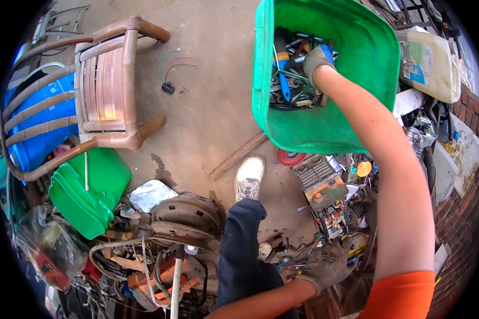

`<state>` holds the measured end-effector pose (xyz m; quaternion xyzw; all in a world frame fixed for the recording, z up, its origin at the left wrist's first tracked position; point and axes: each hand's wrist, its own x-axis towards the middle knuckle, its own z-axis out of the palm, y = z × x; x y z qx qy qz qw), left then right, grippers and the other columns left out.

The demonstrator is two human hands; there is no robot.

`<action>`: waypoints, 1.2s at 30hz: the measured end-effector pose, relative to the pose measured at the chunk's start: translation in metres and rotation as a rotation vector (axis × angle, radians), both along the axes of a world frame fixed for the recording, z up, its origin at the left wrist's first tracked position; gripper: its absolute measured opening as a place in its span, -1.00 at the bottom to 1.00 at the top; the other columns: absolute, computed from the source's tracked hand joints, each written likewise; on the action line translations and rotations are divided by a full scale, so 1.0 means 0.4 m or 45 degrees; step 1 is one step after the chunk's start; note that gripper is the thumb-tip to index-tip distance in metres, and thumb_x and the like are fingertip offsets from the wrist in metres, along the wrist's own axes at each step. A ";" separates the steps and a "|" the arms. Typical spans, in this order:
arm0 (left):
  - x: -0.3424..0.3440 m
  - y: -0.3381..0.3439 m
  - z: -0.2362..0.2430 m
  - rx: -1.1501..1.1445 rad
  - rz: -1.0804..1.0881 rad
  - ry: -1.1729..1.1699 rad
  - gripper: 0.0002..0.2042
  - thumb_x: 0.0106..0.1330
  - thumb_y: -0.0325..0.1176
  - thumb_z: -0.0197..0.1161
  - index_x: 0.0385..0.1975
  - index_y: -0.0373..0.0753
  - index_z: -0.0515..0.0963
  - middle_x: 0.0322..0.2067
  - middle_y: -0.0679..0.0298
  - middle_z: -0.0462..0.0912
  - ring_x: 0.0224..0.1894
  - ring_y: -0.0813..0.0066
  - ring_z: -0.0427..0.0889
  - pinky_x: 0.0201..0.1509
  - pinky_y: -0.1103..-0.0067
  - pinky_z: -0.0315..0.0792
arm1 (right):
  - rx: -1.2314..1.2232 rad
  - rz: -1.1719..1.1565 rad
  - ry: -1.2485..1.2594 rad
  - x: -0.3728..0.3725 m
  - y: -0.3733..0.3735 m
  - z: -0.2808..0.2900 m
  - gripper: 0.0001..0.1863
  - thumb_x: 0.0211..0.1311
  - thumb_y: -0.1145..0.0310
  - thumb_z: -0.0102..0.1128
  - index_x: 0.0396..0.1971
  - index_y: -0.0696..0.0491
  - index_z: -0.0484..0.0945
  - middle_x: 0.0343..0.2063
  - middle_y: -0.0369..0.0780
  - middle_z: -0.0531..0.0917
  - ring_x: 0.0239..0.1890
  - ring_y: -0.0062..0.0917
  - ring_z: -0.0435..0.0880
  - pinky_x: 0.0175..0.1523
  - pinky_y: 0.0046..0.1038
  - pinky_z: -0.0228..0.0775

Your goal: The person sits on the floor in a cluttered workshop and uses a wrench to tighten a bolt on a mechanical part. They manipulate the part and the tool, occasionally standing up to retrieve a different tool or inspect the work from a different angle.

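Note:
My right hand (318, 63), in a grey glove, reaches down into a large green plastic bin (330, 130). Its fingers curl among hand tools at the bin's bottom, beside something blue; what they grip is hidden. Around it lie wrenches (303, 95), a blue-handled tool (285, 87) and other metal pieces. My left hand (324, 266), gloved too, lies back-up over a heap of small scrap at the lower right, its fingers spread and partly lost in the clutter. Just above that hand is an opened, dirty electrical unit (320, 183) with exposed parts.
A bamboo chair (106, 85) lies at the left, next to a green container (90, 186). Rusty wheel rims (183, 218) and an orange machine (165, 282) sit lower left. A wooden stick (238, 155) lies by my shoe (250, 178). A pale jerrycan (431, 64) stands right of the bin.

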<state>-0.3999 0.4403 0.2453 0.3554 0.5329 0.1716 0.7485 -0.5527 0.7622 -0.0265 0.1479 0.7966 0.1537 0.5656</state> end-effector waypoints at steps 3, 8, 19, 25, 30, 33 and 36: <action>-0.021 -0.004 0.008 0.047 -0.151 0.066 -0.33 0.34 0.03 0.19 0.34 -0.24 0.27 0.10 -0.12 0.53 0.05 0.03 0.67 0.09 0.23 0.58 | -0.248 0.092 -0.098 0.037 -0.055 0.141 -0.63 0.20 0.21 0.34 0.01 -0.07 0.74 -0.02 -0.27 0.77 0.04 -0.35 0.75 -0.05 -0.22 0.61; 0.054 -0.094 0.004 0.072 -0.310 0.038 -0.31 0.35 0.09 0.18 0.36 -0.21 0.26 0.11 -0.15 0.52 0.05 -0.06 0.66 0.14 0.15 0.52 | 0.059 -0.215 0.431 0.194 -0.057 0.397 -0.70 0.24 0.40 0.15 -0.06 0.07 0.70 -0.02 -0.08 0.74 0.06 -0.24 0.72 0.08 -0.26 0.60; 0.319 -0.465 -0.140 -0.119 0.277 0.288 -0.52 0.32 -0.05 0.37 0.07 -0.27 0.51 -0.26 0.11 0.70 -0.32 0.33 0.73 -0.27 0.35 0.58 | -0.958 -2.165 1.917 1.018 -0.744 0.883 -0.55 0.49 0.10 0.10 0.06 0.21 0.60 -0.46 -0.27 0.60 -0.41 -0.63 0.56 -0.29 -0.54 0.49; 0.478 -0.611 -0.210 -0.300 0.701 0.160 -0.61 0.35 -0.06 0.37 -0.11 -0.30 0.57 -0.36 0.23 0.66 -0.54 0.49 0.64 -0.47 0.57 0.57 | -0.761 -2.556 2.339 1.347 -1.215 0.810 -0.48 0.51 0.00 0.04 -0.15 0.24 0.66 -0.71 -0.35 0.39 -0.68 -0.70 0.32 -0.54 -0.59 0.24; 0.592 -0.722 -0.303 -0.243 0.652 -0.287 -0.62 0.45 -0.05 0.27 -0.15 -0.33 0.58 -0.37 0.22 0.66 -0.34 0.39 0.74 -0.39 0.53 0.62 | -0.551 -2.831 2.166 1.566 -1.525 0.656 -0.47 0.53 0.00 0.03 -0.09 0.25 0.64 -0.70 -0.40 0.38 -0.68 -0.76 0.31 -0.55 -0.62 0.22; 0.665 -0.774 -0.356 -0.117 0.282 -0.333 -0.62 0.52 -0.08 0.17 -0.13 -0.37 0.59 -0.22 0.11 0.68 -0.14 0.34 0.75 -0.18 0.49 0.66 | -0.351 -2.972 2.215 1.655 -1.659 0.524 -0.49 0.54 0.03 0.00 -0.09 0.25 0.64 -0.70 -0.41 0.36 -0.68 -0.76 0.29 -0.55 -0.62 0.22; 0.732 -0.836 -0.484 0.010 0.113 -0.702 -0.64 0.56 -0.15 0.09 -0.10 -0.40 0.59 0.00 0.01 0.63 -0.02 0.33 0.71 0.03 0.48 0.63 | -0.187 -3.005 2.303 1.708 -1.754 0.384 -0.47 0.57 0.02 -0.04 -0.09 0.26 0.62 -0.71 -0.42 0.33 -0.69 -0.75 0.28 -0.56 -0.61 0.24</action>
